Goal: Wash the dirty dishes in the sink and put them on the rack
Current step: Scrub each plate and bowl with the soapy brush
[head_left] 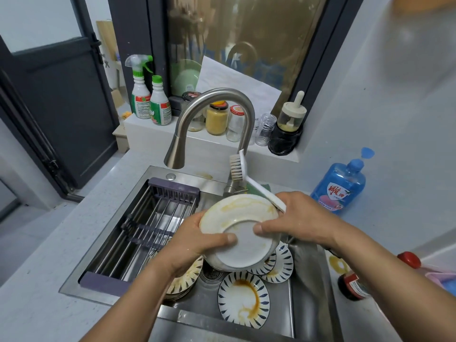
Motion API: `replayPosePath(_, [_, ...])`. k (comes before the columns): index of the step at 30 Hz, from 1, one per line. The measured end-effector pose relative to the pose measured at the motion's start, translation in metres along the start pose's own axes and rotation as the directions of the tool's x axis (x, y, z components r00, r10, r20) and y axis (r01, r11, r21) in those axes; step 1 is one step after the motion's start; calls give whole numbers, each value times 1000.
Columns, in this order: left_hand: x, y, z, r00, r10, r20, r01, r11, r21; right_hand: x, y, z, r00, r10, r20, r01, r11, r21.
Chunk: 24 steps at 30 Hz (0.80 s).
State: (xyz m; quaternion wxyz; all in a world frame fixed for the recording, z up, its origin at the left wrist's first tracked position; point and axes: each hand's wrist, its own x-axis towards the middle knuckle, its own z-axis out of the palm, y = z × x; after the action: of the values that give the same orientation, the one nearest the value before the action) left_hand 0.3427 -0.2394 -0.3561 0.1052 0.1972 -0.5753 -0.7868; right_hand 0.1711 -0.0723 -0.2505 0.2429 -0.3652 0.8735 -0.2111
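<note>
A white plate (243, 227) with yellow stains is held tilted above the steel sink (308, 292). My left hand (197, 240) grips its left rim, thumb on the face. My right hand (293, 218) holds the right rim together with a white dish brush (249, 178), bristles pointing up toward the tap. Below lie dirty blue-patterned plates: one (243, 298) with brown sauce in front, two overlapping (278, 266) at the right, a stack (185, 277) under my left wrist. The purple-ended roll-up rack (158, 213) spans the sink's left half with nothing on it.
The curved steel tap (212, 119) arches over the sink's back. A blue detergent bottle (340, 186) stands on the right counter, a red-capped dark bottle (355, 285) lies near the front right. Spray bottles (148, 95) and jars (217, 117) line the window ledge.
</note>
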Motion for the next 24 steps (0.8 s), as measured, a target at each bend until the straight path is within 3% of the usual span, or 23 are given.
replayPosePath(5, [9, 12, 11, 987, 58, 150, -114, 912, 393, 2, -19, 5, 995, -98, 12, 94, 906, -412])
replayPosePath(10, [12, -7, 5, 987, 34, -157, 18, 947, 322, -19, -21, -18, 963, -268, 17, 240, 833, -497])
replayPosePath(15, [14, -21, 4, 979, 7, -206, 65, 937, 344, -39, -36, -12, 942, -291, 167, 321, 638, -700])
replayPosePath(17, [12, -22, 6, 979, 26, -202, 40, 948, 314, -34, -34, -9, 950, -276, 144, 297, 667, -683])
replayPosePath(20, [8, -22, 4, 976, 31, -215, 19, 973, 229, -21, -10, -18, 979, -194, 60, 196, 823, -533])
replayPosePath(24, [3, -22, -2, 959, -13, -284, 5, 1000, -29, -1, 33, -26, 995, -100, -2, 91, 916, -391])
